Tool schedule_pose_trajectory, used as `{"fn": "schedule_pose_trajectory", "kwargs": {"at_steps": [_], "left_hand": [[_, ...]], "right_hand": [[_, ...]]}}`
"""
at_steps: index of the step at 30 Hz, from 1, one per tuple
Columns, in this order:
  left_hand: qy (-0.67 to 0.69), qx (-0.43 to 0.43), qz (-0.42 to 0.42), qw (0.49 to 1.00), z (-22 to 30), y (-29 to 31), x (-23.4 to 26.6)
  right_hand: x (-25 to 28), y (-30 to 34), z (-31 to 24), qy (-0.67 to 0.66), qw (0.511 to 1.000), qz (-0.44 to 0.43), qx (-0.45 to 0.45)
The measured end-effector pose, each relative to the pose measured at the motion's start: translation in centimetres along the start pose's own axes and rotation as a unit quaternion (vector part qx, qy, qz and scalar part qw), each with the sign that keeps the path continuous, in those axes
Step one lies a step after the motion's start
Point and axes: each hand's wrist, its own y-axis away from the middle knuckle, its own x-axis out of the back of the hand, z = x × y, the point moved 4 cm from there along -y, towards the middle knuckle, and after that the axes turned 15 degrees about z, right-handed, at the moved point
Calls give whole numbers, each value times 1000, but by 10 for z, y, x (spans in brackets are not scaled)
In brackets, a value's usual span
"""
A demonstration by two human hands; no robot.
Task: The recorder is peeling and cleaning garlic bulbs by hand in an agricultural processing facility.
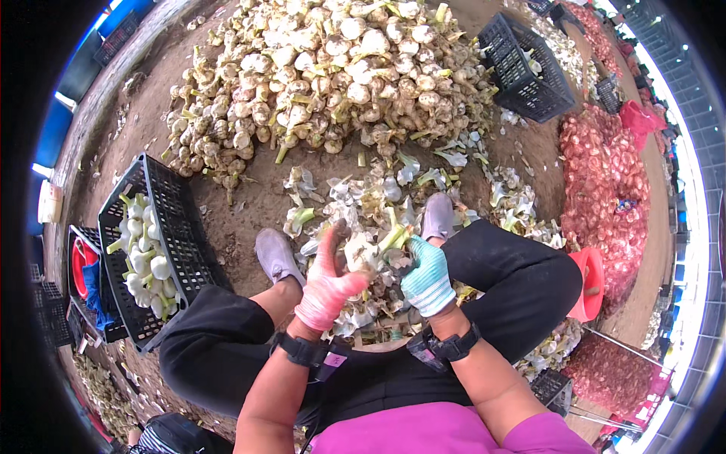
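Between my feet, a garlic bulb (361,253) with a pale green stem (395,234) is in my two gloved hands. My left hand (331,284), in a pink glove with dirty fingertips, curves around the bulb, thumb on the near side and fingers on the far side. My right hand (426,280), in a teal striped glove, is closed at the stem end of the garlic. Its dirt-darkened fingertips are bent inward, and whether a small tool is among them cannot be made out. Loose peeled skins (344,198) lie under and beyond both hands.
A large heap of unpeeled garlic (333,83) rises ahead. At left, a black crate (193,242) holds clean white garlic bulbs (144,253). Another black crate (522,72) stands far right. Red mesh sacks (605,197) and a red bucket (586,284) are at right.
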Motion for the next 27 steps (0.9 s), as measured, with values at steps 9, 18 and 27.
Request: {"fn": "schedule_pose_trajectory", "kwargs": {"at_steps": [9, 18, 27], "left_hand": [[201, 272, 28, 941, -19, 0, 12], [147, 232, -32, 961, 13, 4, 4], [77, 262, -61, 960, 10, 4, 11]], "right_hand": [[2, 12, 18, -199, 956, -52, -209], [29, -21, 52, 236, 966, 107, 24], [-2, 1, 4, 39, 990, -136, 27]]}}
